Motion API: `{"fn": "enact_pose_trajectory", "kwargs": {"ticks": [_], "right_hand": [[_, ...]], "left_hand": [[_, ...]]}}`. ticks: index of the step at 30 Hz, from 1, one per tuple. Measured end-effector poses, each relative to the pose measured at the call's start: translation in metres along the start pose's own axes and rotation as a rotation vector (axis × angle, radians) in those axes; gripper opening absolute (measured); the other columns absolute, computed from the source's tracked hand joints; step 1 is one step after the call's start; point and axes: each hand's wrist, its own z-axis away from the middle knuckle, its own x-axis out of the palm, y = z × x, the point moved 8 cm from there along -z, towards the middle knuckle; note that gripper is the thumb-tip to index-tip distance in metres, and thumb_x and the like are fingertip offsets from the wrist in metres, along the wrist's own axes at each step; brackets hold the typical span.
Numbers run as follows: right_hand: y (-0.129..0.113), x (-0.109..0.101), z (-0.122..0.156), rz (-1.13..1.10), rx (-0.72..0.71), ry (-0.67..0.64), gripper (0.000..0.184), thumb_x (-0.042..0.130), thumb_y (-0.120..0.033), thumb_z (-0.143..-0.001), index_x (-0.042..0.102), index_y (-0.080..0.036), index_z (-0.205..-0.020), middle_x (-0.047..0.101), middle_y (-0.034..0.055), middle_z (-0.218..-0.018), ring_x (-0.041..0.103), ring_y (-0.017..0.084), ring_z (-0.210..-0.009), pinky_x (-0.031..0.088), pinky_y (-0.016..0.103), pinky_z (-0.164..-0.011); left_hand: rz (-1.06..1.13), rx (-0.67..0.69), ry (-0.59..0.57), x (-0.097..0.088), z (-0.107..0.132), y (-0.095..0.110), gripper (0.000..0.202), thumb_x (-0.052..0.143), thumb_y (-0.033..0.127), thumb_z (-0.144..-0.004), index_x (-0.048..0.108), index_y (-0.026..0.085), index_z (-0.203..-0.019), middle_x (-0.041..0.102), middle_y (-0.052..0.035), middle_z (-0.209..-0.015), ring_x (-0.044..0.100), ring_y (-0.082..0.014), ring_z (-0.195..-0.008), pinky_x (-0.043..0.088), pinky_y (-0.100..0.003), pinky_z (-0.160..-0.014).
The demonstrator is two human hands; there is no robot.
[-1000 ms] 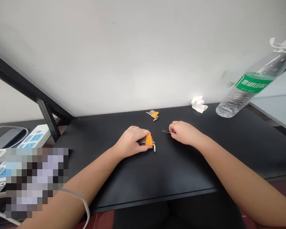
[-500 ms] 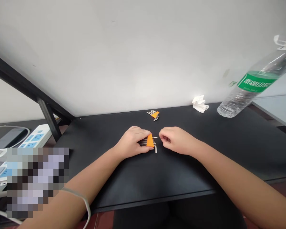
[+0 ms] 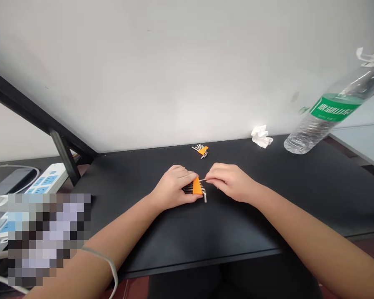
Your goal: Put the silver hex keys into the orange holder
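Observation:
My left hand (image 3: 172, 185) lies on the black table (image 3: 162, 232) with its fingers closed over a set of hex keys in an orange holder (image 3: 197, 187). My right hand (image 3: 229, 181) pinches a thin hex key (image 3: 202, 180) whose tip touches the upper edge of the orange holder. The two hands almost meet at the holder.
A second, smaller hex key set with an orange holder (image 3: 200, 149) lies near the wall. A crumpled white tissue (image 3: 261, 136) and a clear water bottle with a green label (image 3: 330, 110) are at the back right. A white power strip (image 3: 42, 182) sits at the left.
My right hand has carried the thin hex key leftward from open table to the orange holder. My left hand has stayed on the set.

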Motion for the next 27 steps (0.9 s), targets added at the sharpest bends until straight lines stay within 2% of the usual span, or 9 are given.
{"fn": "enact_pose_trajectory", "kwargs": {"ticks": [2,5,8,10,12,16,18,22,27], "right_hand": [[0.003,-0.001,-0.001,-0.201,0.063,0.026,0.017,0.056,-0.021,-0.101,0.072,-0.021,-0.096,0.067,0.0036,-0.093,0.062,0.014,-0.073,0.050,0.029,-0.069],[0.012,0.013,-0.001,-0.550,0.225,0.000,0.009,0.070,-0.030,-0.094,0.068,-0.020,-0.094,0.062,-0.0002,-0.085,0.058,0.011,-0.065,0.050,0.027,-0.062],[0.020,0.030,-0.001,-0.772,0.362,-0.034,0.033,0.083,-0.039,-0.083,0.058,-0.021,-0.092,0.054,-0.0046,-0.076,0.053,0.011,-0.065,0.047,0.025,-0.060],[0.024,0.036,-0.001,-0.792,0.424,-0.085,0.040,0.082,-0.047,-0.083,0.053,-0.021,-0.089,0.053,-0.0055,-0.074,0.050,0.010,-0.063,0.043,0.024,-0.056],[0.030,0.027,-0.001,-0.639,0.427,-0.101,0.035,0.073,-0.051,-0.090,0.055,-0.021,-0.090,0.056,-0.0038,-0.076,0.050,0.012,-0.063,0.042,0.026,-0.058],[0.047,-0.026,0.001,0.065,0.345,0.054,0.016,0.062,-0.035,-0.097,0.068,-0.020,-0.093,0.062,0.0037,-0.096,0.059,0.016,-0.081,0.047,0.032,-0.077],[0.063,-0.034,0.007,0.258,0.440,-0.019,0.014,0.063,-0.032,-0.094,0.069,-0.020,-0.098,0.063,0.0059,-0.108,0.060,0.017,-0.082,0.046,0.031,-0.075],[0.079,-0.020,0.013,0.398,0.534,-0.245,0.005,0.062,-0.024,-0.091,0.066,-0.020,-0.091,0.064,0.0052,-0.105,0.060,0.016,-0.080,0.042,0.028,-0.065],[0.069,0.001,0.012,0.457,0.569,-0.329,0.007,0.061,-0.016,-0.082,0.058,-0.020,-0.077,0.064,0.0036,-0.095,0.055,0.015,-0.070,0.035,0.027,-0.057]], "left_hand": [[0.020,0.045,0.038,-0.003,-0.001,0.007,0.043,0.077,0.049,-0.085,0.066,0.024,-0.118,0.077,-0.0033,-0.092,0.071,-0.0189,-0.081,0.050,-0.041,-0.094],[0.068,0.090,0.056,-0.006,-0.003,0.020,0.044,0.076,0.050,-0.087,0.064,0.024,-0.120,0.077,-0.0040,-0.093,0.071,-0.0186,-0.080,0.051,-0.042,-0.096],[0.111,0.137,0.090,-0.009,-0.005,0.032,0.044,0.076,0.050,-0.087,0.063,0.025,-0.120,0.077,-0.0032,-0.093,0.071,-0.0181,-0.078,0.052,-0.041,-0.095],[0.114,0.156,0.103,-0.011,-0.005,0.035,0.046,0.077,0.049,-0.087,0.062,0.025,-0.123,0.077,-0.0034,-0.096,0.071,-0.0181,-0.080,0.052,-0.041,-0.094],[0.087,0.162,0.105,-0.011,-0.005,0.033,0.051,0.078,0.048,-0.086,0.061,0.024,-0.128,0.078,-0.0045,-0.100,0.071,-0.0181,-0.081,0.052,-0.041,-0.094],[0.000,0.136,0.090,-0.009,0.000,0.015,0.053,0.079,0.046,-0.086,0.062,0.023,-0.130,0.078,-0.0057,-0.100,0.072,-0.0197,-0.086,0.052,-0.040,-0.093],[-0.016,0.109,0.081,-0.008,0.003,0.004,0.049,0.079,0.045,-0.086,0.063,0.023,-0.127,0.077,-0.0059,-0.100,0.073,-0.0203,-0.088,0.052,-0.040,-0.093],[-0.018,0.051,0.063,-0.005,0.005,-0.010,0.045,0.079,0.042,-0.087,0.065,0.023,-0.125,0.077,-0.0050,-0.098,0.072,-0.0193,-0.087,0.051,-0.039,-0.092],[-0.023,0.045,0.074,-0.004,0.006,-0.011,0.045,0.080,0.043,-0.086,0.066,0.023,-0.124,0.076,-0.0040,-0.095,0.072,-0.0192,-0.085,0.051,-0.038,-0.091]]}}
